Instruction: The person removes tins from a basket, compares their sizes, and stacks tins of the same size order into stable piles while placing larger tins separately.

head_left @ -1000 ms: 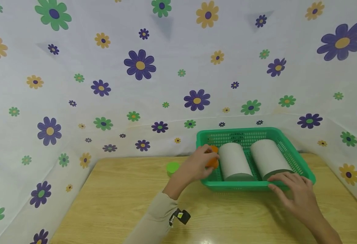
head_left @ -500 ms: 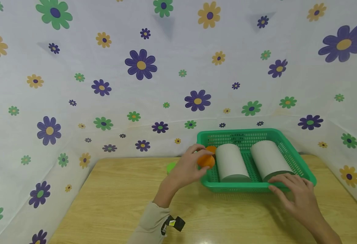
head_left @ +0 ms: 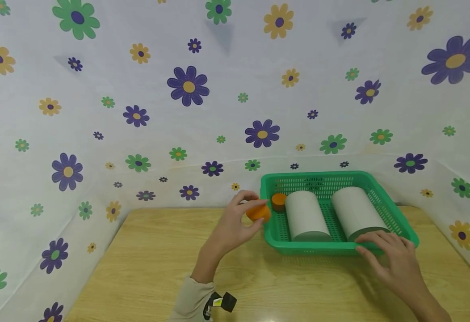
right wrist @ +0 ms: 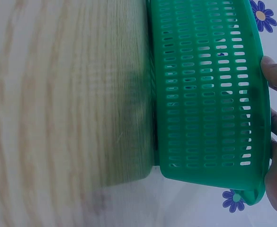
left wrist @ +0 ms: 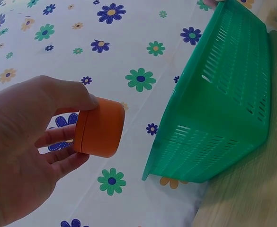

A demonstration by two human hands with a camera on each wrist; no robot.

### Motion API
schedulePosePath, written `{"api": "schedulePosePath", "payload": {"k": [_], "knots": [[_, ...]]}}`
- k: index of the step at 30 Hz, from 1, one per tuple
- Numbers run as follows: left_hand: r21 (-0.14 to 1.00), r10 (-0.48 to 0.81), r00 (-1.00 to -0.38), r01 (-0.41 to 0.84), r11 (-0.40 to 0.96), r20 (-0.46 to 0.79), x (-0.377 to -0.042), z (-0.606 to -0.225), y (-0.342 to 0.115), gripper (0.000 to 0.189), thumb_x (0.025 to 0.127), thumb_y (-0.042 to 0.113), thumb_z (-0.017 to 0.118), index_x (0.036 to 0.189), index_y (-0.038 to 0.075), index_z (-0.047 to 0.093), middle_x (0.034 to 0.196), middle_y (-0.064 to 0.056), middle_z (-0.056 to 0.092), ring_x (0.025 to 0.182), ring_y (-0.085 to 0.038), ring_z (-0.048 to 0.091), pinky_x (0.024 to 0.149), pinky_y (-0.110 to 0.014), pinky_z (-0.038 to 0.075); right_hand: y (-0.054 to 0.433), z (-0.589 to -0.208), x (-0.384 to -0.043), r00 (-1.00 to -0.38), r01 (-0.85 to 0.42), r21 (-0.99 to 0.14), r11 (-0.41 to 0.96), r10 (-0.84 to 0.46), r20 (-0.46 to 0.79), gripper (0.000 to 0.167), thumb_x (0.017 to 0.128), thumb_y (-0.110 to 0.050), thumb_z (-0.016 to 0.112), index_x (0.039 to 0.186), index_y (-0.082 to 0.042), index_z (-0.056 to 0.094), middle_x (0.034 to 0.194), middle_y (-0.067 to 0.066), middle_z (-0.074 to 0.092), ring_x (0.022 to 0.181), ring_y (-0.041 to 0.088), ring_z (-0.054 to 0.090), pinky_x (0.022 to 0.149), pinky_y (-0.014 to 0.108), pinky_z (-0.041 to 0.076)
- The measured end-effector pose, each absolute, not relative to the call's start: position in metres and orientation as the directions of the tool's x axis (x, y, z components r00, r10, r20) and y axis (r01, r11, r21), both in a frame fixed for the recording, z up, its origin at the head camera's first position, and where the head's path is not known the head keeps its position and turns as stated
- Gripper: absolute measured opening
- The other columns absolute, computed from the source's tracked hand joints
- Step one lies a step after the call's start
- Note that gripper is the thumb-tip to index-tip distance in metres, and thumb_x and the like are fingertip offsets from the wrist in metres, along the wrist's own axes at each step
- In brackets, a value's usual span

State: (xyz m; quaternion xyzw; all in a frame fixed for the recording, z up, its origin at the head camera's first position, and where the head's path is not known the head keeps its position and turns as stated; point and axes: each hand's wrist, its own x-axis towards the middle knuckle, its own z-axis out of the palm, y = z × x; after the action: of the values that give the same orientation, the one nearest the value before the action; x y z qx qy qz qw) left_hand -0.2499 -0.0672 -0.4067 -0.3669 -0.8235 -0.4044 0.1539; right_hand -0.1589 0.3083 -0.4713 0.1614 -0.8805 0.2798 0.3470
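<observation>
My left hand holds a small round orange jar between thumb and fingers, just left of the green plastic basket. A seam runs round the jar near one end. In the head view the jar overlaps the basket's left rim. Inside the basket, a second orange jar stands by the left wall. Beside it lie two large white cylinders, the left one and the right one. My right hand grips the basket's front rim, fingers over the edge and thumb on the outer side.
The basket stands on a wood-grain table, toward its back right. A white flower-printed cloth hangs behind the table and along both sides.
The left hand has lifted an orange jar from the basket and carried it left past the rim. A bright green round thing on the table is now hidden behind that hand. The right hand stays put.
</observation>
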Motion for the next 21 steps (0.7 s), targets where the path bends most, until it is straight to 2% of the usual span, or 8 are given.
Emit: {"api": "schedulePosePath", "payload": {"k": [10, 16, 21], "knots": [[0.619, 0.408, -0.701, 0.711, 0.335, 0.585, -0.242, -0.414, -0.077, 0.039, 0.088, 0.002, 0.077, 0.127, 0.004, 0.071, 0.131, -0.010, 0.058, 0.120, -0.021, 0.056, 0.102, -0.031, 0.052, 0.308, -0.473, -0.158, -0.711, -0.482, -0.378, 0.791, -0.101, 0.696, 0.034, 0.073, -0.002, 0.086, 0.098, -0.022, 0.074, 0.101, -0.007, 0.069, 0.101, 0.004, 0.050, 0.084, 0.056, 0.028], [0.624, 0.361, -0.702, 0.712, 0.322, 0.614, -0.238, -0.421, -0.080, 0.041, 0.088, 0.003, 0.079, 0.128, 0.007, 0.072, 0.131, -0.011, 0.058, 0.121, -0.022, 0.058, 0.101, -0.033, 0.053, 0.308, -0.474, -0.157, -0.720, -0.479, -0.388, 0.787, -0.099, 0.687, 0.034, 0.075, -0.002, 0.085, 0.099, -0.023, 0.073, 0.101, -0.007, 0.068, 0.102, 0.005, 0.050, 0.085, 0.058, 0.028], [0.622, 0.355, -0.700, 0.714, 0.321, 0.619, -0.239, -0.420, -0.081, 0.040, 0.088, 0.003, 0.078, 0.128, 0.004, 0.071, 0.131, -0.011, 0.058, 0.122, -0.022, 0.058, 0.102, -0.032, 0.052, 0.309, -0.472, -0.158, -0.718, -0.480, -0.394, 0.784, -0.094, 0.689, 0.035, 0.074, -0.001, 0.085, 0.099, -0.023, 0.073, 0.101, -0.007, 0.068, 0.102, 0.005, 0.050, 0.085, 0.059, 0.028]]}}
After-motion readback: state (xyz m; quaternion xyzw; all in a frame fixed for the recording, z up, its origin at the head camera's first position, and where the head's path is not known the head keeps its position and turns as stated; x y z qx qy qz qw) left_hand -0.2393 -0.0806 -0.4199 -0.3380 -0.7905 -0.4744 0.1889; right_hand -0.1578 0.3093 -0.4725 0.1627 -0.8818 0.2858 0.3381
